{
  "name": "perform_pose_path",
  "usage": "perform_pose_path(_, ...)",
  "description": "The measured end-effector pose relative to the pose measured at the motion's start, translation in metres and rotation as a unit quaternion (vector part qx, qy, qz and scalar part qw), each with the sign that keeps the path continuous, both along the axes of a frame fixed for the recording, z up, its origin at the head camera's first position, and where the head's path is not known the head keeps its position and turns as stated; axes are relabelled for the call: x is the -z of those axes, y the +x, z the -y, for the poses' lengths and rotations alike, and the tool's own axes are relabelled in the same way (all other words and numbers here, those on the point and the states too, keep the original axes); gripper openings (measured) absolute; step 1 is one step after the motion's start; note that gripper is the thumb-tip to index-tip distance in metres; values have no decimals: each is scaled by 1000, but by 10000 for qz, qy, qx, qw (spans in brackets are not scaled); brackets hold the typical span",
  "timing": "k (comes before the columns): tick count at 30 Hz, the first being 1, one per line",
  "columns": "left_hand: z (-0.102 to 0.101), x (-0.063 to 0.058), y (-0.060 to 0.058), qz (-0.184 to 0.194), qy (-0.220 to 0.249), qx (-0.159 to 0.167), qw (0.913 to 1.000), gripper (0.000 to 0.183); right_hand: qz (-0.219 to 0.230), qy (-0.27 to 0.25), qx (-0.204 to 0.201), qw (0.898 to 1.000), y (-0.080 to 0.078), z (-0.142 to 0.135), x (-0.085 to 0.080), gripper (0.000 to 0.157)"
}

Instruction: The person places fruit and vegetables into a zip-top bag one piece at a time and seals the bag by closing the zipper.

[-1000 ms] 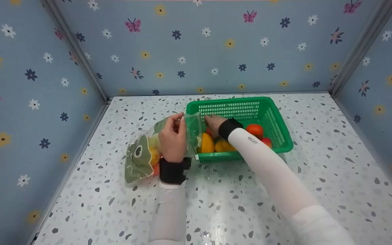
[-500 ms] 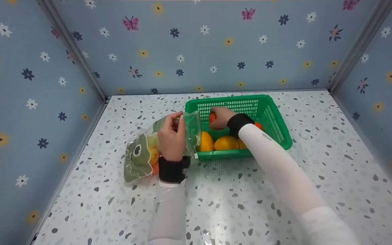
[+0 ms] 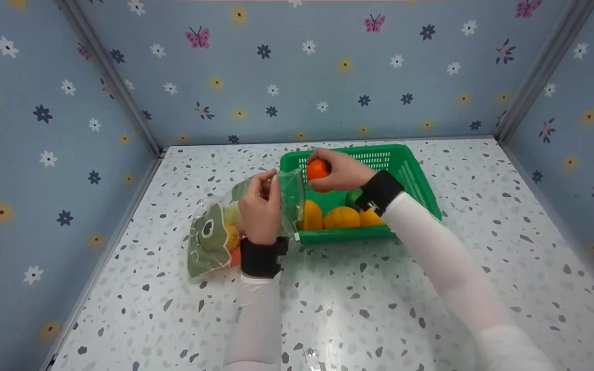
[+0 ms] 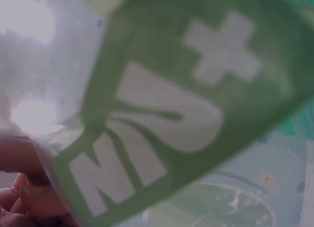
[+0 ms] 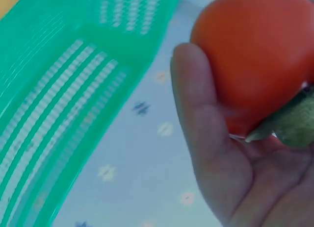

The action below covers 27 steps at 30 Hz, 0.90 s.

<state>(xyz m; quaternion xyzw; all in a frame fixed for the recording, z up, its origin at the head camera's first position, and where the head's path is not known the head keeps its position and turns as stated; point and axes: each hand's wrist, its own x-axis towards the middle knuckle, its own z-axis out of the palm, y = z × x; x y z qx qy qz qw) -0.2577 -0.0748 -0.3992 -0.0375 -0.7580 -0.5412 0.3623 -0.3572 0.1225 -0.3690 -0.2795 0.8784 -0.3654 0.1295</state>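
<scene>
My left hand [image 3: 260, 214] pinches the mouth edge of a clear plastic bag [image 3: 209, 242] with a green cartoon print. Yellow and orange-red pieces show through the bag, which lies on the table to the left of that hand. The bag's open end reaches over the left rim of a green basket [image 3: 351, 236]. Above the basket's back left part, my right hand [image 3: 342, 170] grips a red tomato [image 3: 317, 170], close to the bag's mouth. In the right wrist view the thumb lies along the tomato [image 5: 255, 45], and green leafy parts show near the palm.
Inside the basket, several orange-yellow fruits [image 3: 342, 217] line the front wall, with a dark green round piece [image 3: 353, 199] behind them. The speckled table [image 3: 359, 299] extends in front of it. Flower-patterned panels [image 3: 328, 77] stand at the back and both sides.
My right hand has come up from among the fruits with the tomato in its grip, baring the green piece. My left hand and the bag have stayed put.
</scene>
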Motion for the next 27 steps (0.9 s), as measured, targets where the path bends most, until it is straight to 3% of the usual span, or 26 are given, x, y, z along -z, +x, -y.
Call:
perform_pose_path(7,0,1,-1,11,-27,-29,10000,18,54,-18,-609,9981,28,20,-7,47)
perform_pose_path(14,-2,3,0,57,111,8,9999,18,-18,-83,-332,9994,41,20,-10,51)
perform_pose_path(18,-3,3,1,83,151,30,9998,18,0,154,-673,9976,43,25,-5,49)
perform_pose_path(25,-3,1,3,51,-142,-92,9998,19,-556,330,-1119,9916,35,55,8,49)
perform_pose_path(27,-2,0,4,13,-232,-173,9996,19,-669,373,-1280,9888,31,66,12,43)
